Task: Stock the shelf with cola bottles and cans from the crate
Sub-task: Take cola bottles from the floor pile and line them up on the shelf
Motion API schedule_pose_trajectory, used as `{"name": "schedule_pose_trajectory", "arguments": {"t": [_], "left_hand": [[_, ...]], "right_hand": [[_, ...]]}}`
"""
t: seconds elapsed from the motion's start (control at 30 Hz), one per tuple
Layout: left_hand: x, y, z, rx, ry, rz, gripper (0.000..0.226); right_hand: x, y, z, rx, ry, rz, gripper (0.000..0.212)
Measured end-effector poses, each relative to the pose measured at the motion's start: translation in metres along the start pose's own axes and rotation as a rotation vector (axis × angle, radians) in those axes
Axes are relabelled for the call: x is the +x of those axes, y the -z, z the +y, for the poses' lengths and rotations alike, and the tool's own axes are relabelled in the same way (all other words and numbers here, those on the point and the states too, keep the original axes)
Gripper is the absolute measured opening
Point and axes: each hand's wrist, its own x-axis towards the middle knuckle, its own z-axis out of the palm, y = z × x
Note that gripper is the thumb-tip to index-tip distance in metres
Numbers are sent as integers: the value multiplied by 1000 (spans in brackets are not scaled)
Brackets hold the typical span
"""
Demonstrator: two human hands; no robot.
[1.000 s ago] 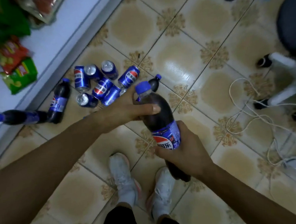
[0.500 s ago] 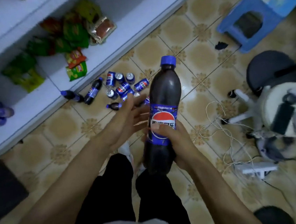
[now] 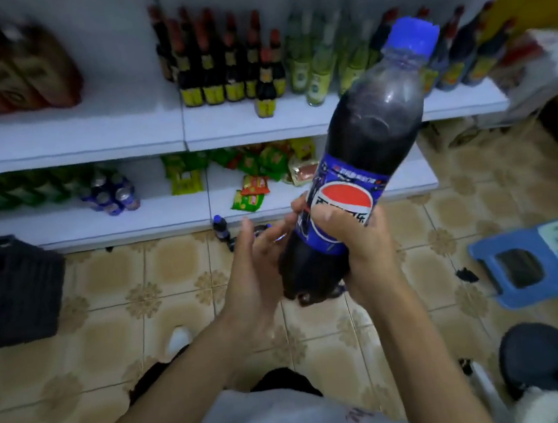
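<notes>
A big cola bottle (image 3: 369, 133) with a blue cap and blue label is tilted up in front of the white shelf (image 3: 148, 221). My right hand (image 3: 359, 237) grips it round the label and lower body. My left hand (image 3: 259, 268) is just left of the bottle's base, fingers relaxed and spread, holding nothing. A small cola bottle (image 3: 220, 227) stands on the floor at the shelf's foot; other bottles and cans there are hidden behind my hands. A few blue cola cans (image 3: 110, 194) sit on the lower shelf. The black crate (image 3: 10, 291) stands on the floor at left.
The upper shelf holds dark sauce bottles (image 3: 221, 65) and green bottles (image 3: 317, 66). Snack packets (image 3: 249, 173) lie on the lower shelf. A blue plastic stool (image 3: 537, 260) is on the tiled floor at right, and a dark chair seat (image 3: 547, 355) sits at bottom right.
I stood up and lifted the big bottle from the floor toward the shelf; the view rose from the floor to the shelves. My left hand let go of the bottle's neck.
</notes>
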Motion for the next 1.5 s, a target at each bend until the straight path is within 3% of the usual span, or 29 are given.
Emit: {"name": "schedule_pose_trajectory", "arguments": {"t": [0.2, 0.3, 0.37, 0.47, 0.53, 0.67, 0.83, 1.0, 1.2, 1.37, 1.5], "left_hand": [[-31, 67, 93, 407, -422, -114, 96], [-46, 118, 136, 449, -628, 75, 71], [-50, 156, 171, 417, -704, 165, 61], [-53, 211, 228, 392, -754, 236, 55], [-55, 244, 267, 412, -787, 264, 54], [-58, 293, 340, 435, -843, 259, 55], [-48, 329, 409, 393, -862, 248, 48], [-25, 346, 466, 476, -921, 326, 58], [22, 349, 540, 600, -1007, 263, 54], [77, 350, 605, 862, -1043, 350, 62], [114, 358, 665, 1303, -879, 292, 98]], "right_hand": [[43, -120, 2, -69, 48, -156, 66], [68, -203, 17, -76, 38, -253, 54], [83, -260, 26, -82, 25, -331, 67], [106, -338, 36, -57, 1, -420, 97], [122, -380, 40, -75, 5, -426, 103], [151, -447, 40, -253, 76, -450, 92], [179, -510, 26, -460, 100, -564, 51], [221, -558, 14, -645, 225, -540, 57], [293, -591, -7, -597, 310, -494, 63], [369, -607, -27, -575, 297, -483, 63], [433, -616, -40, -634, 345, -442, 59]]}}
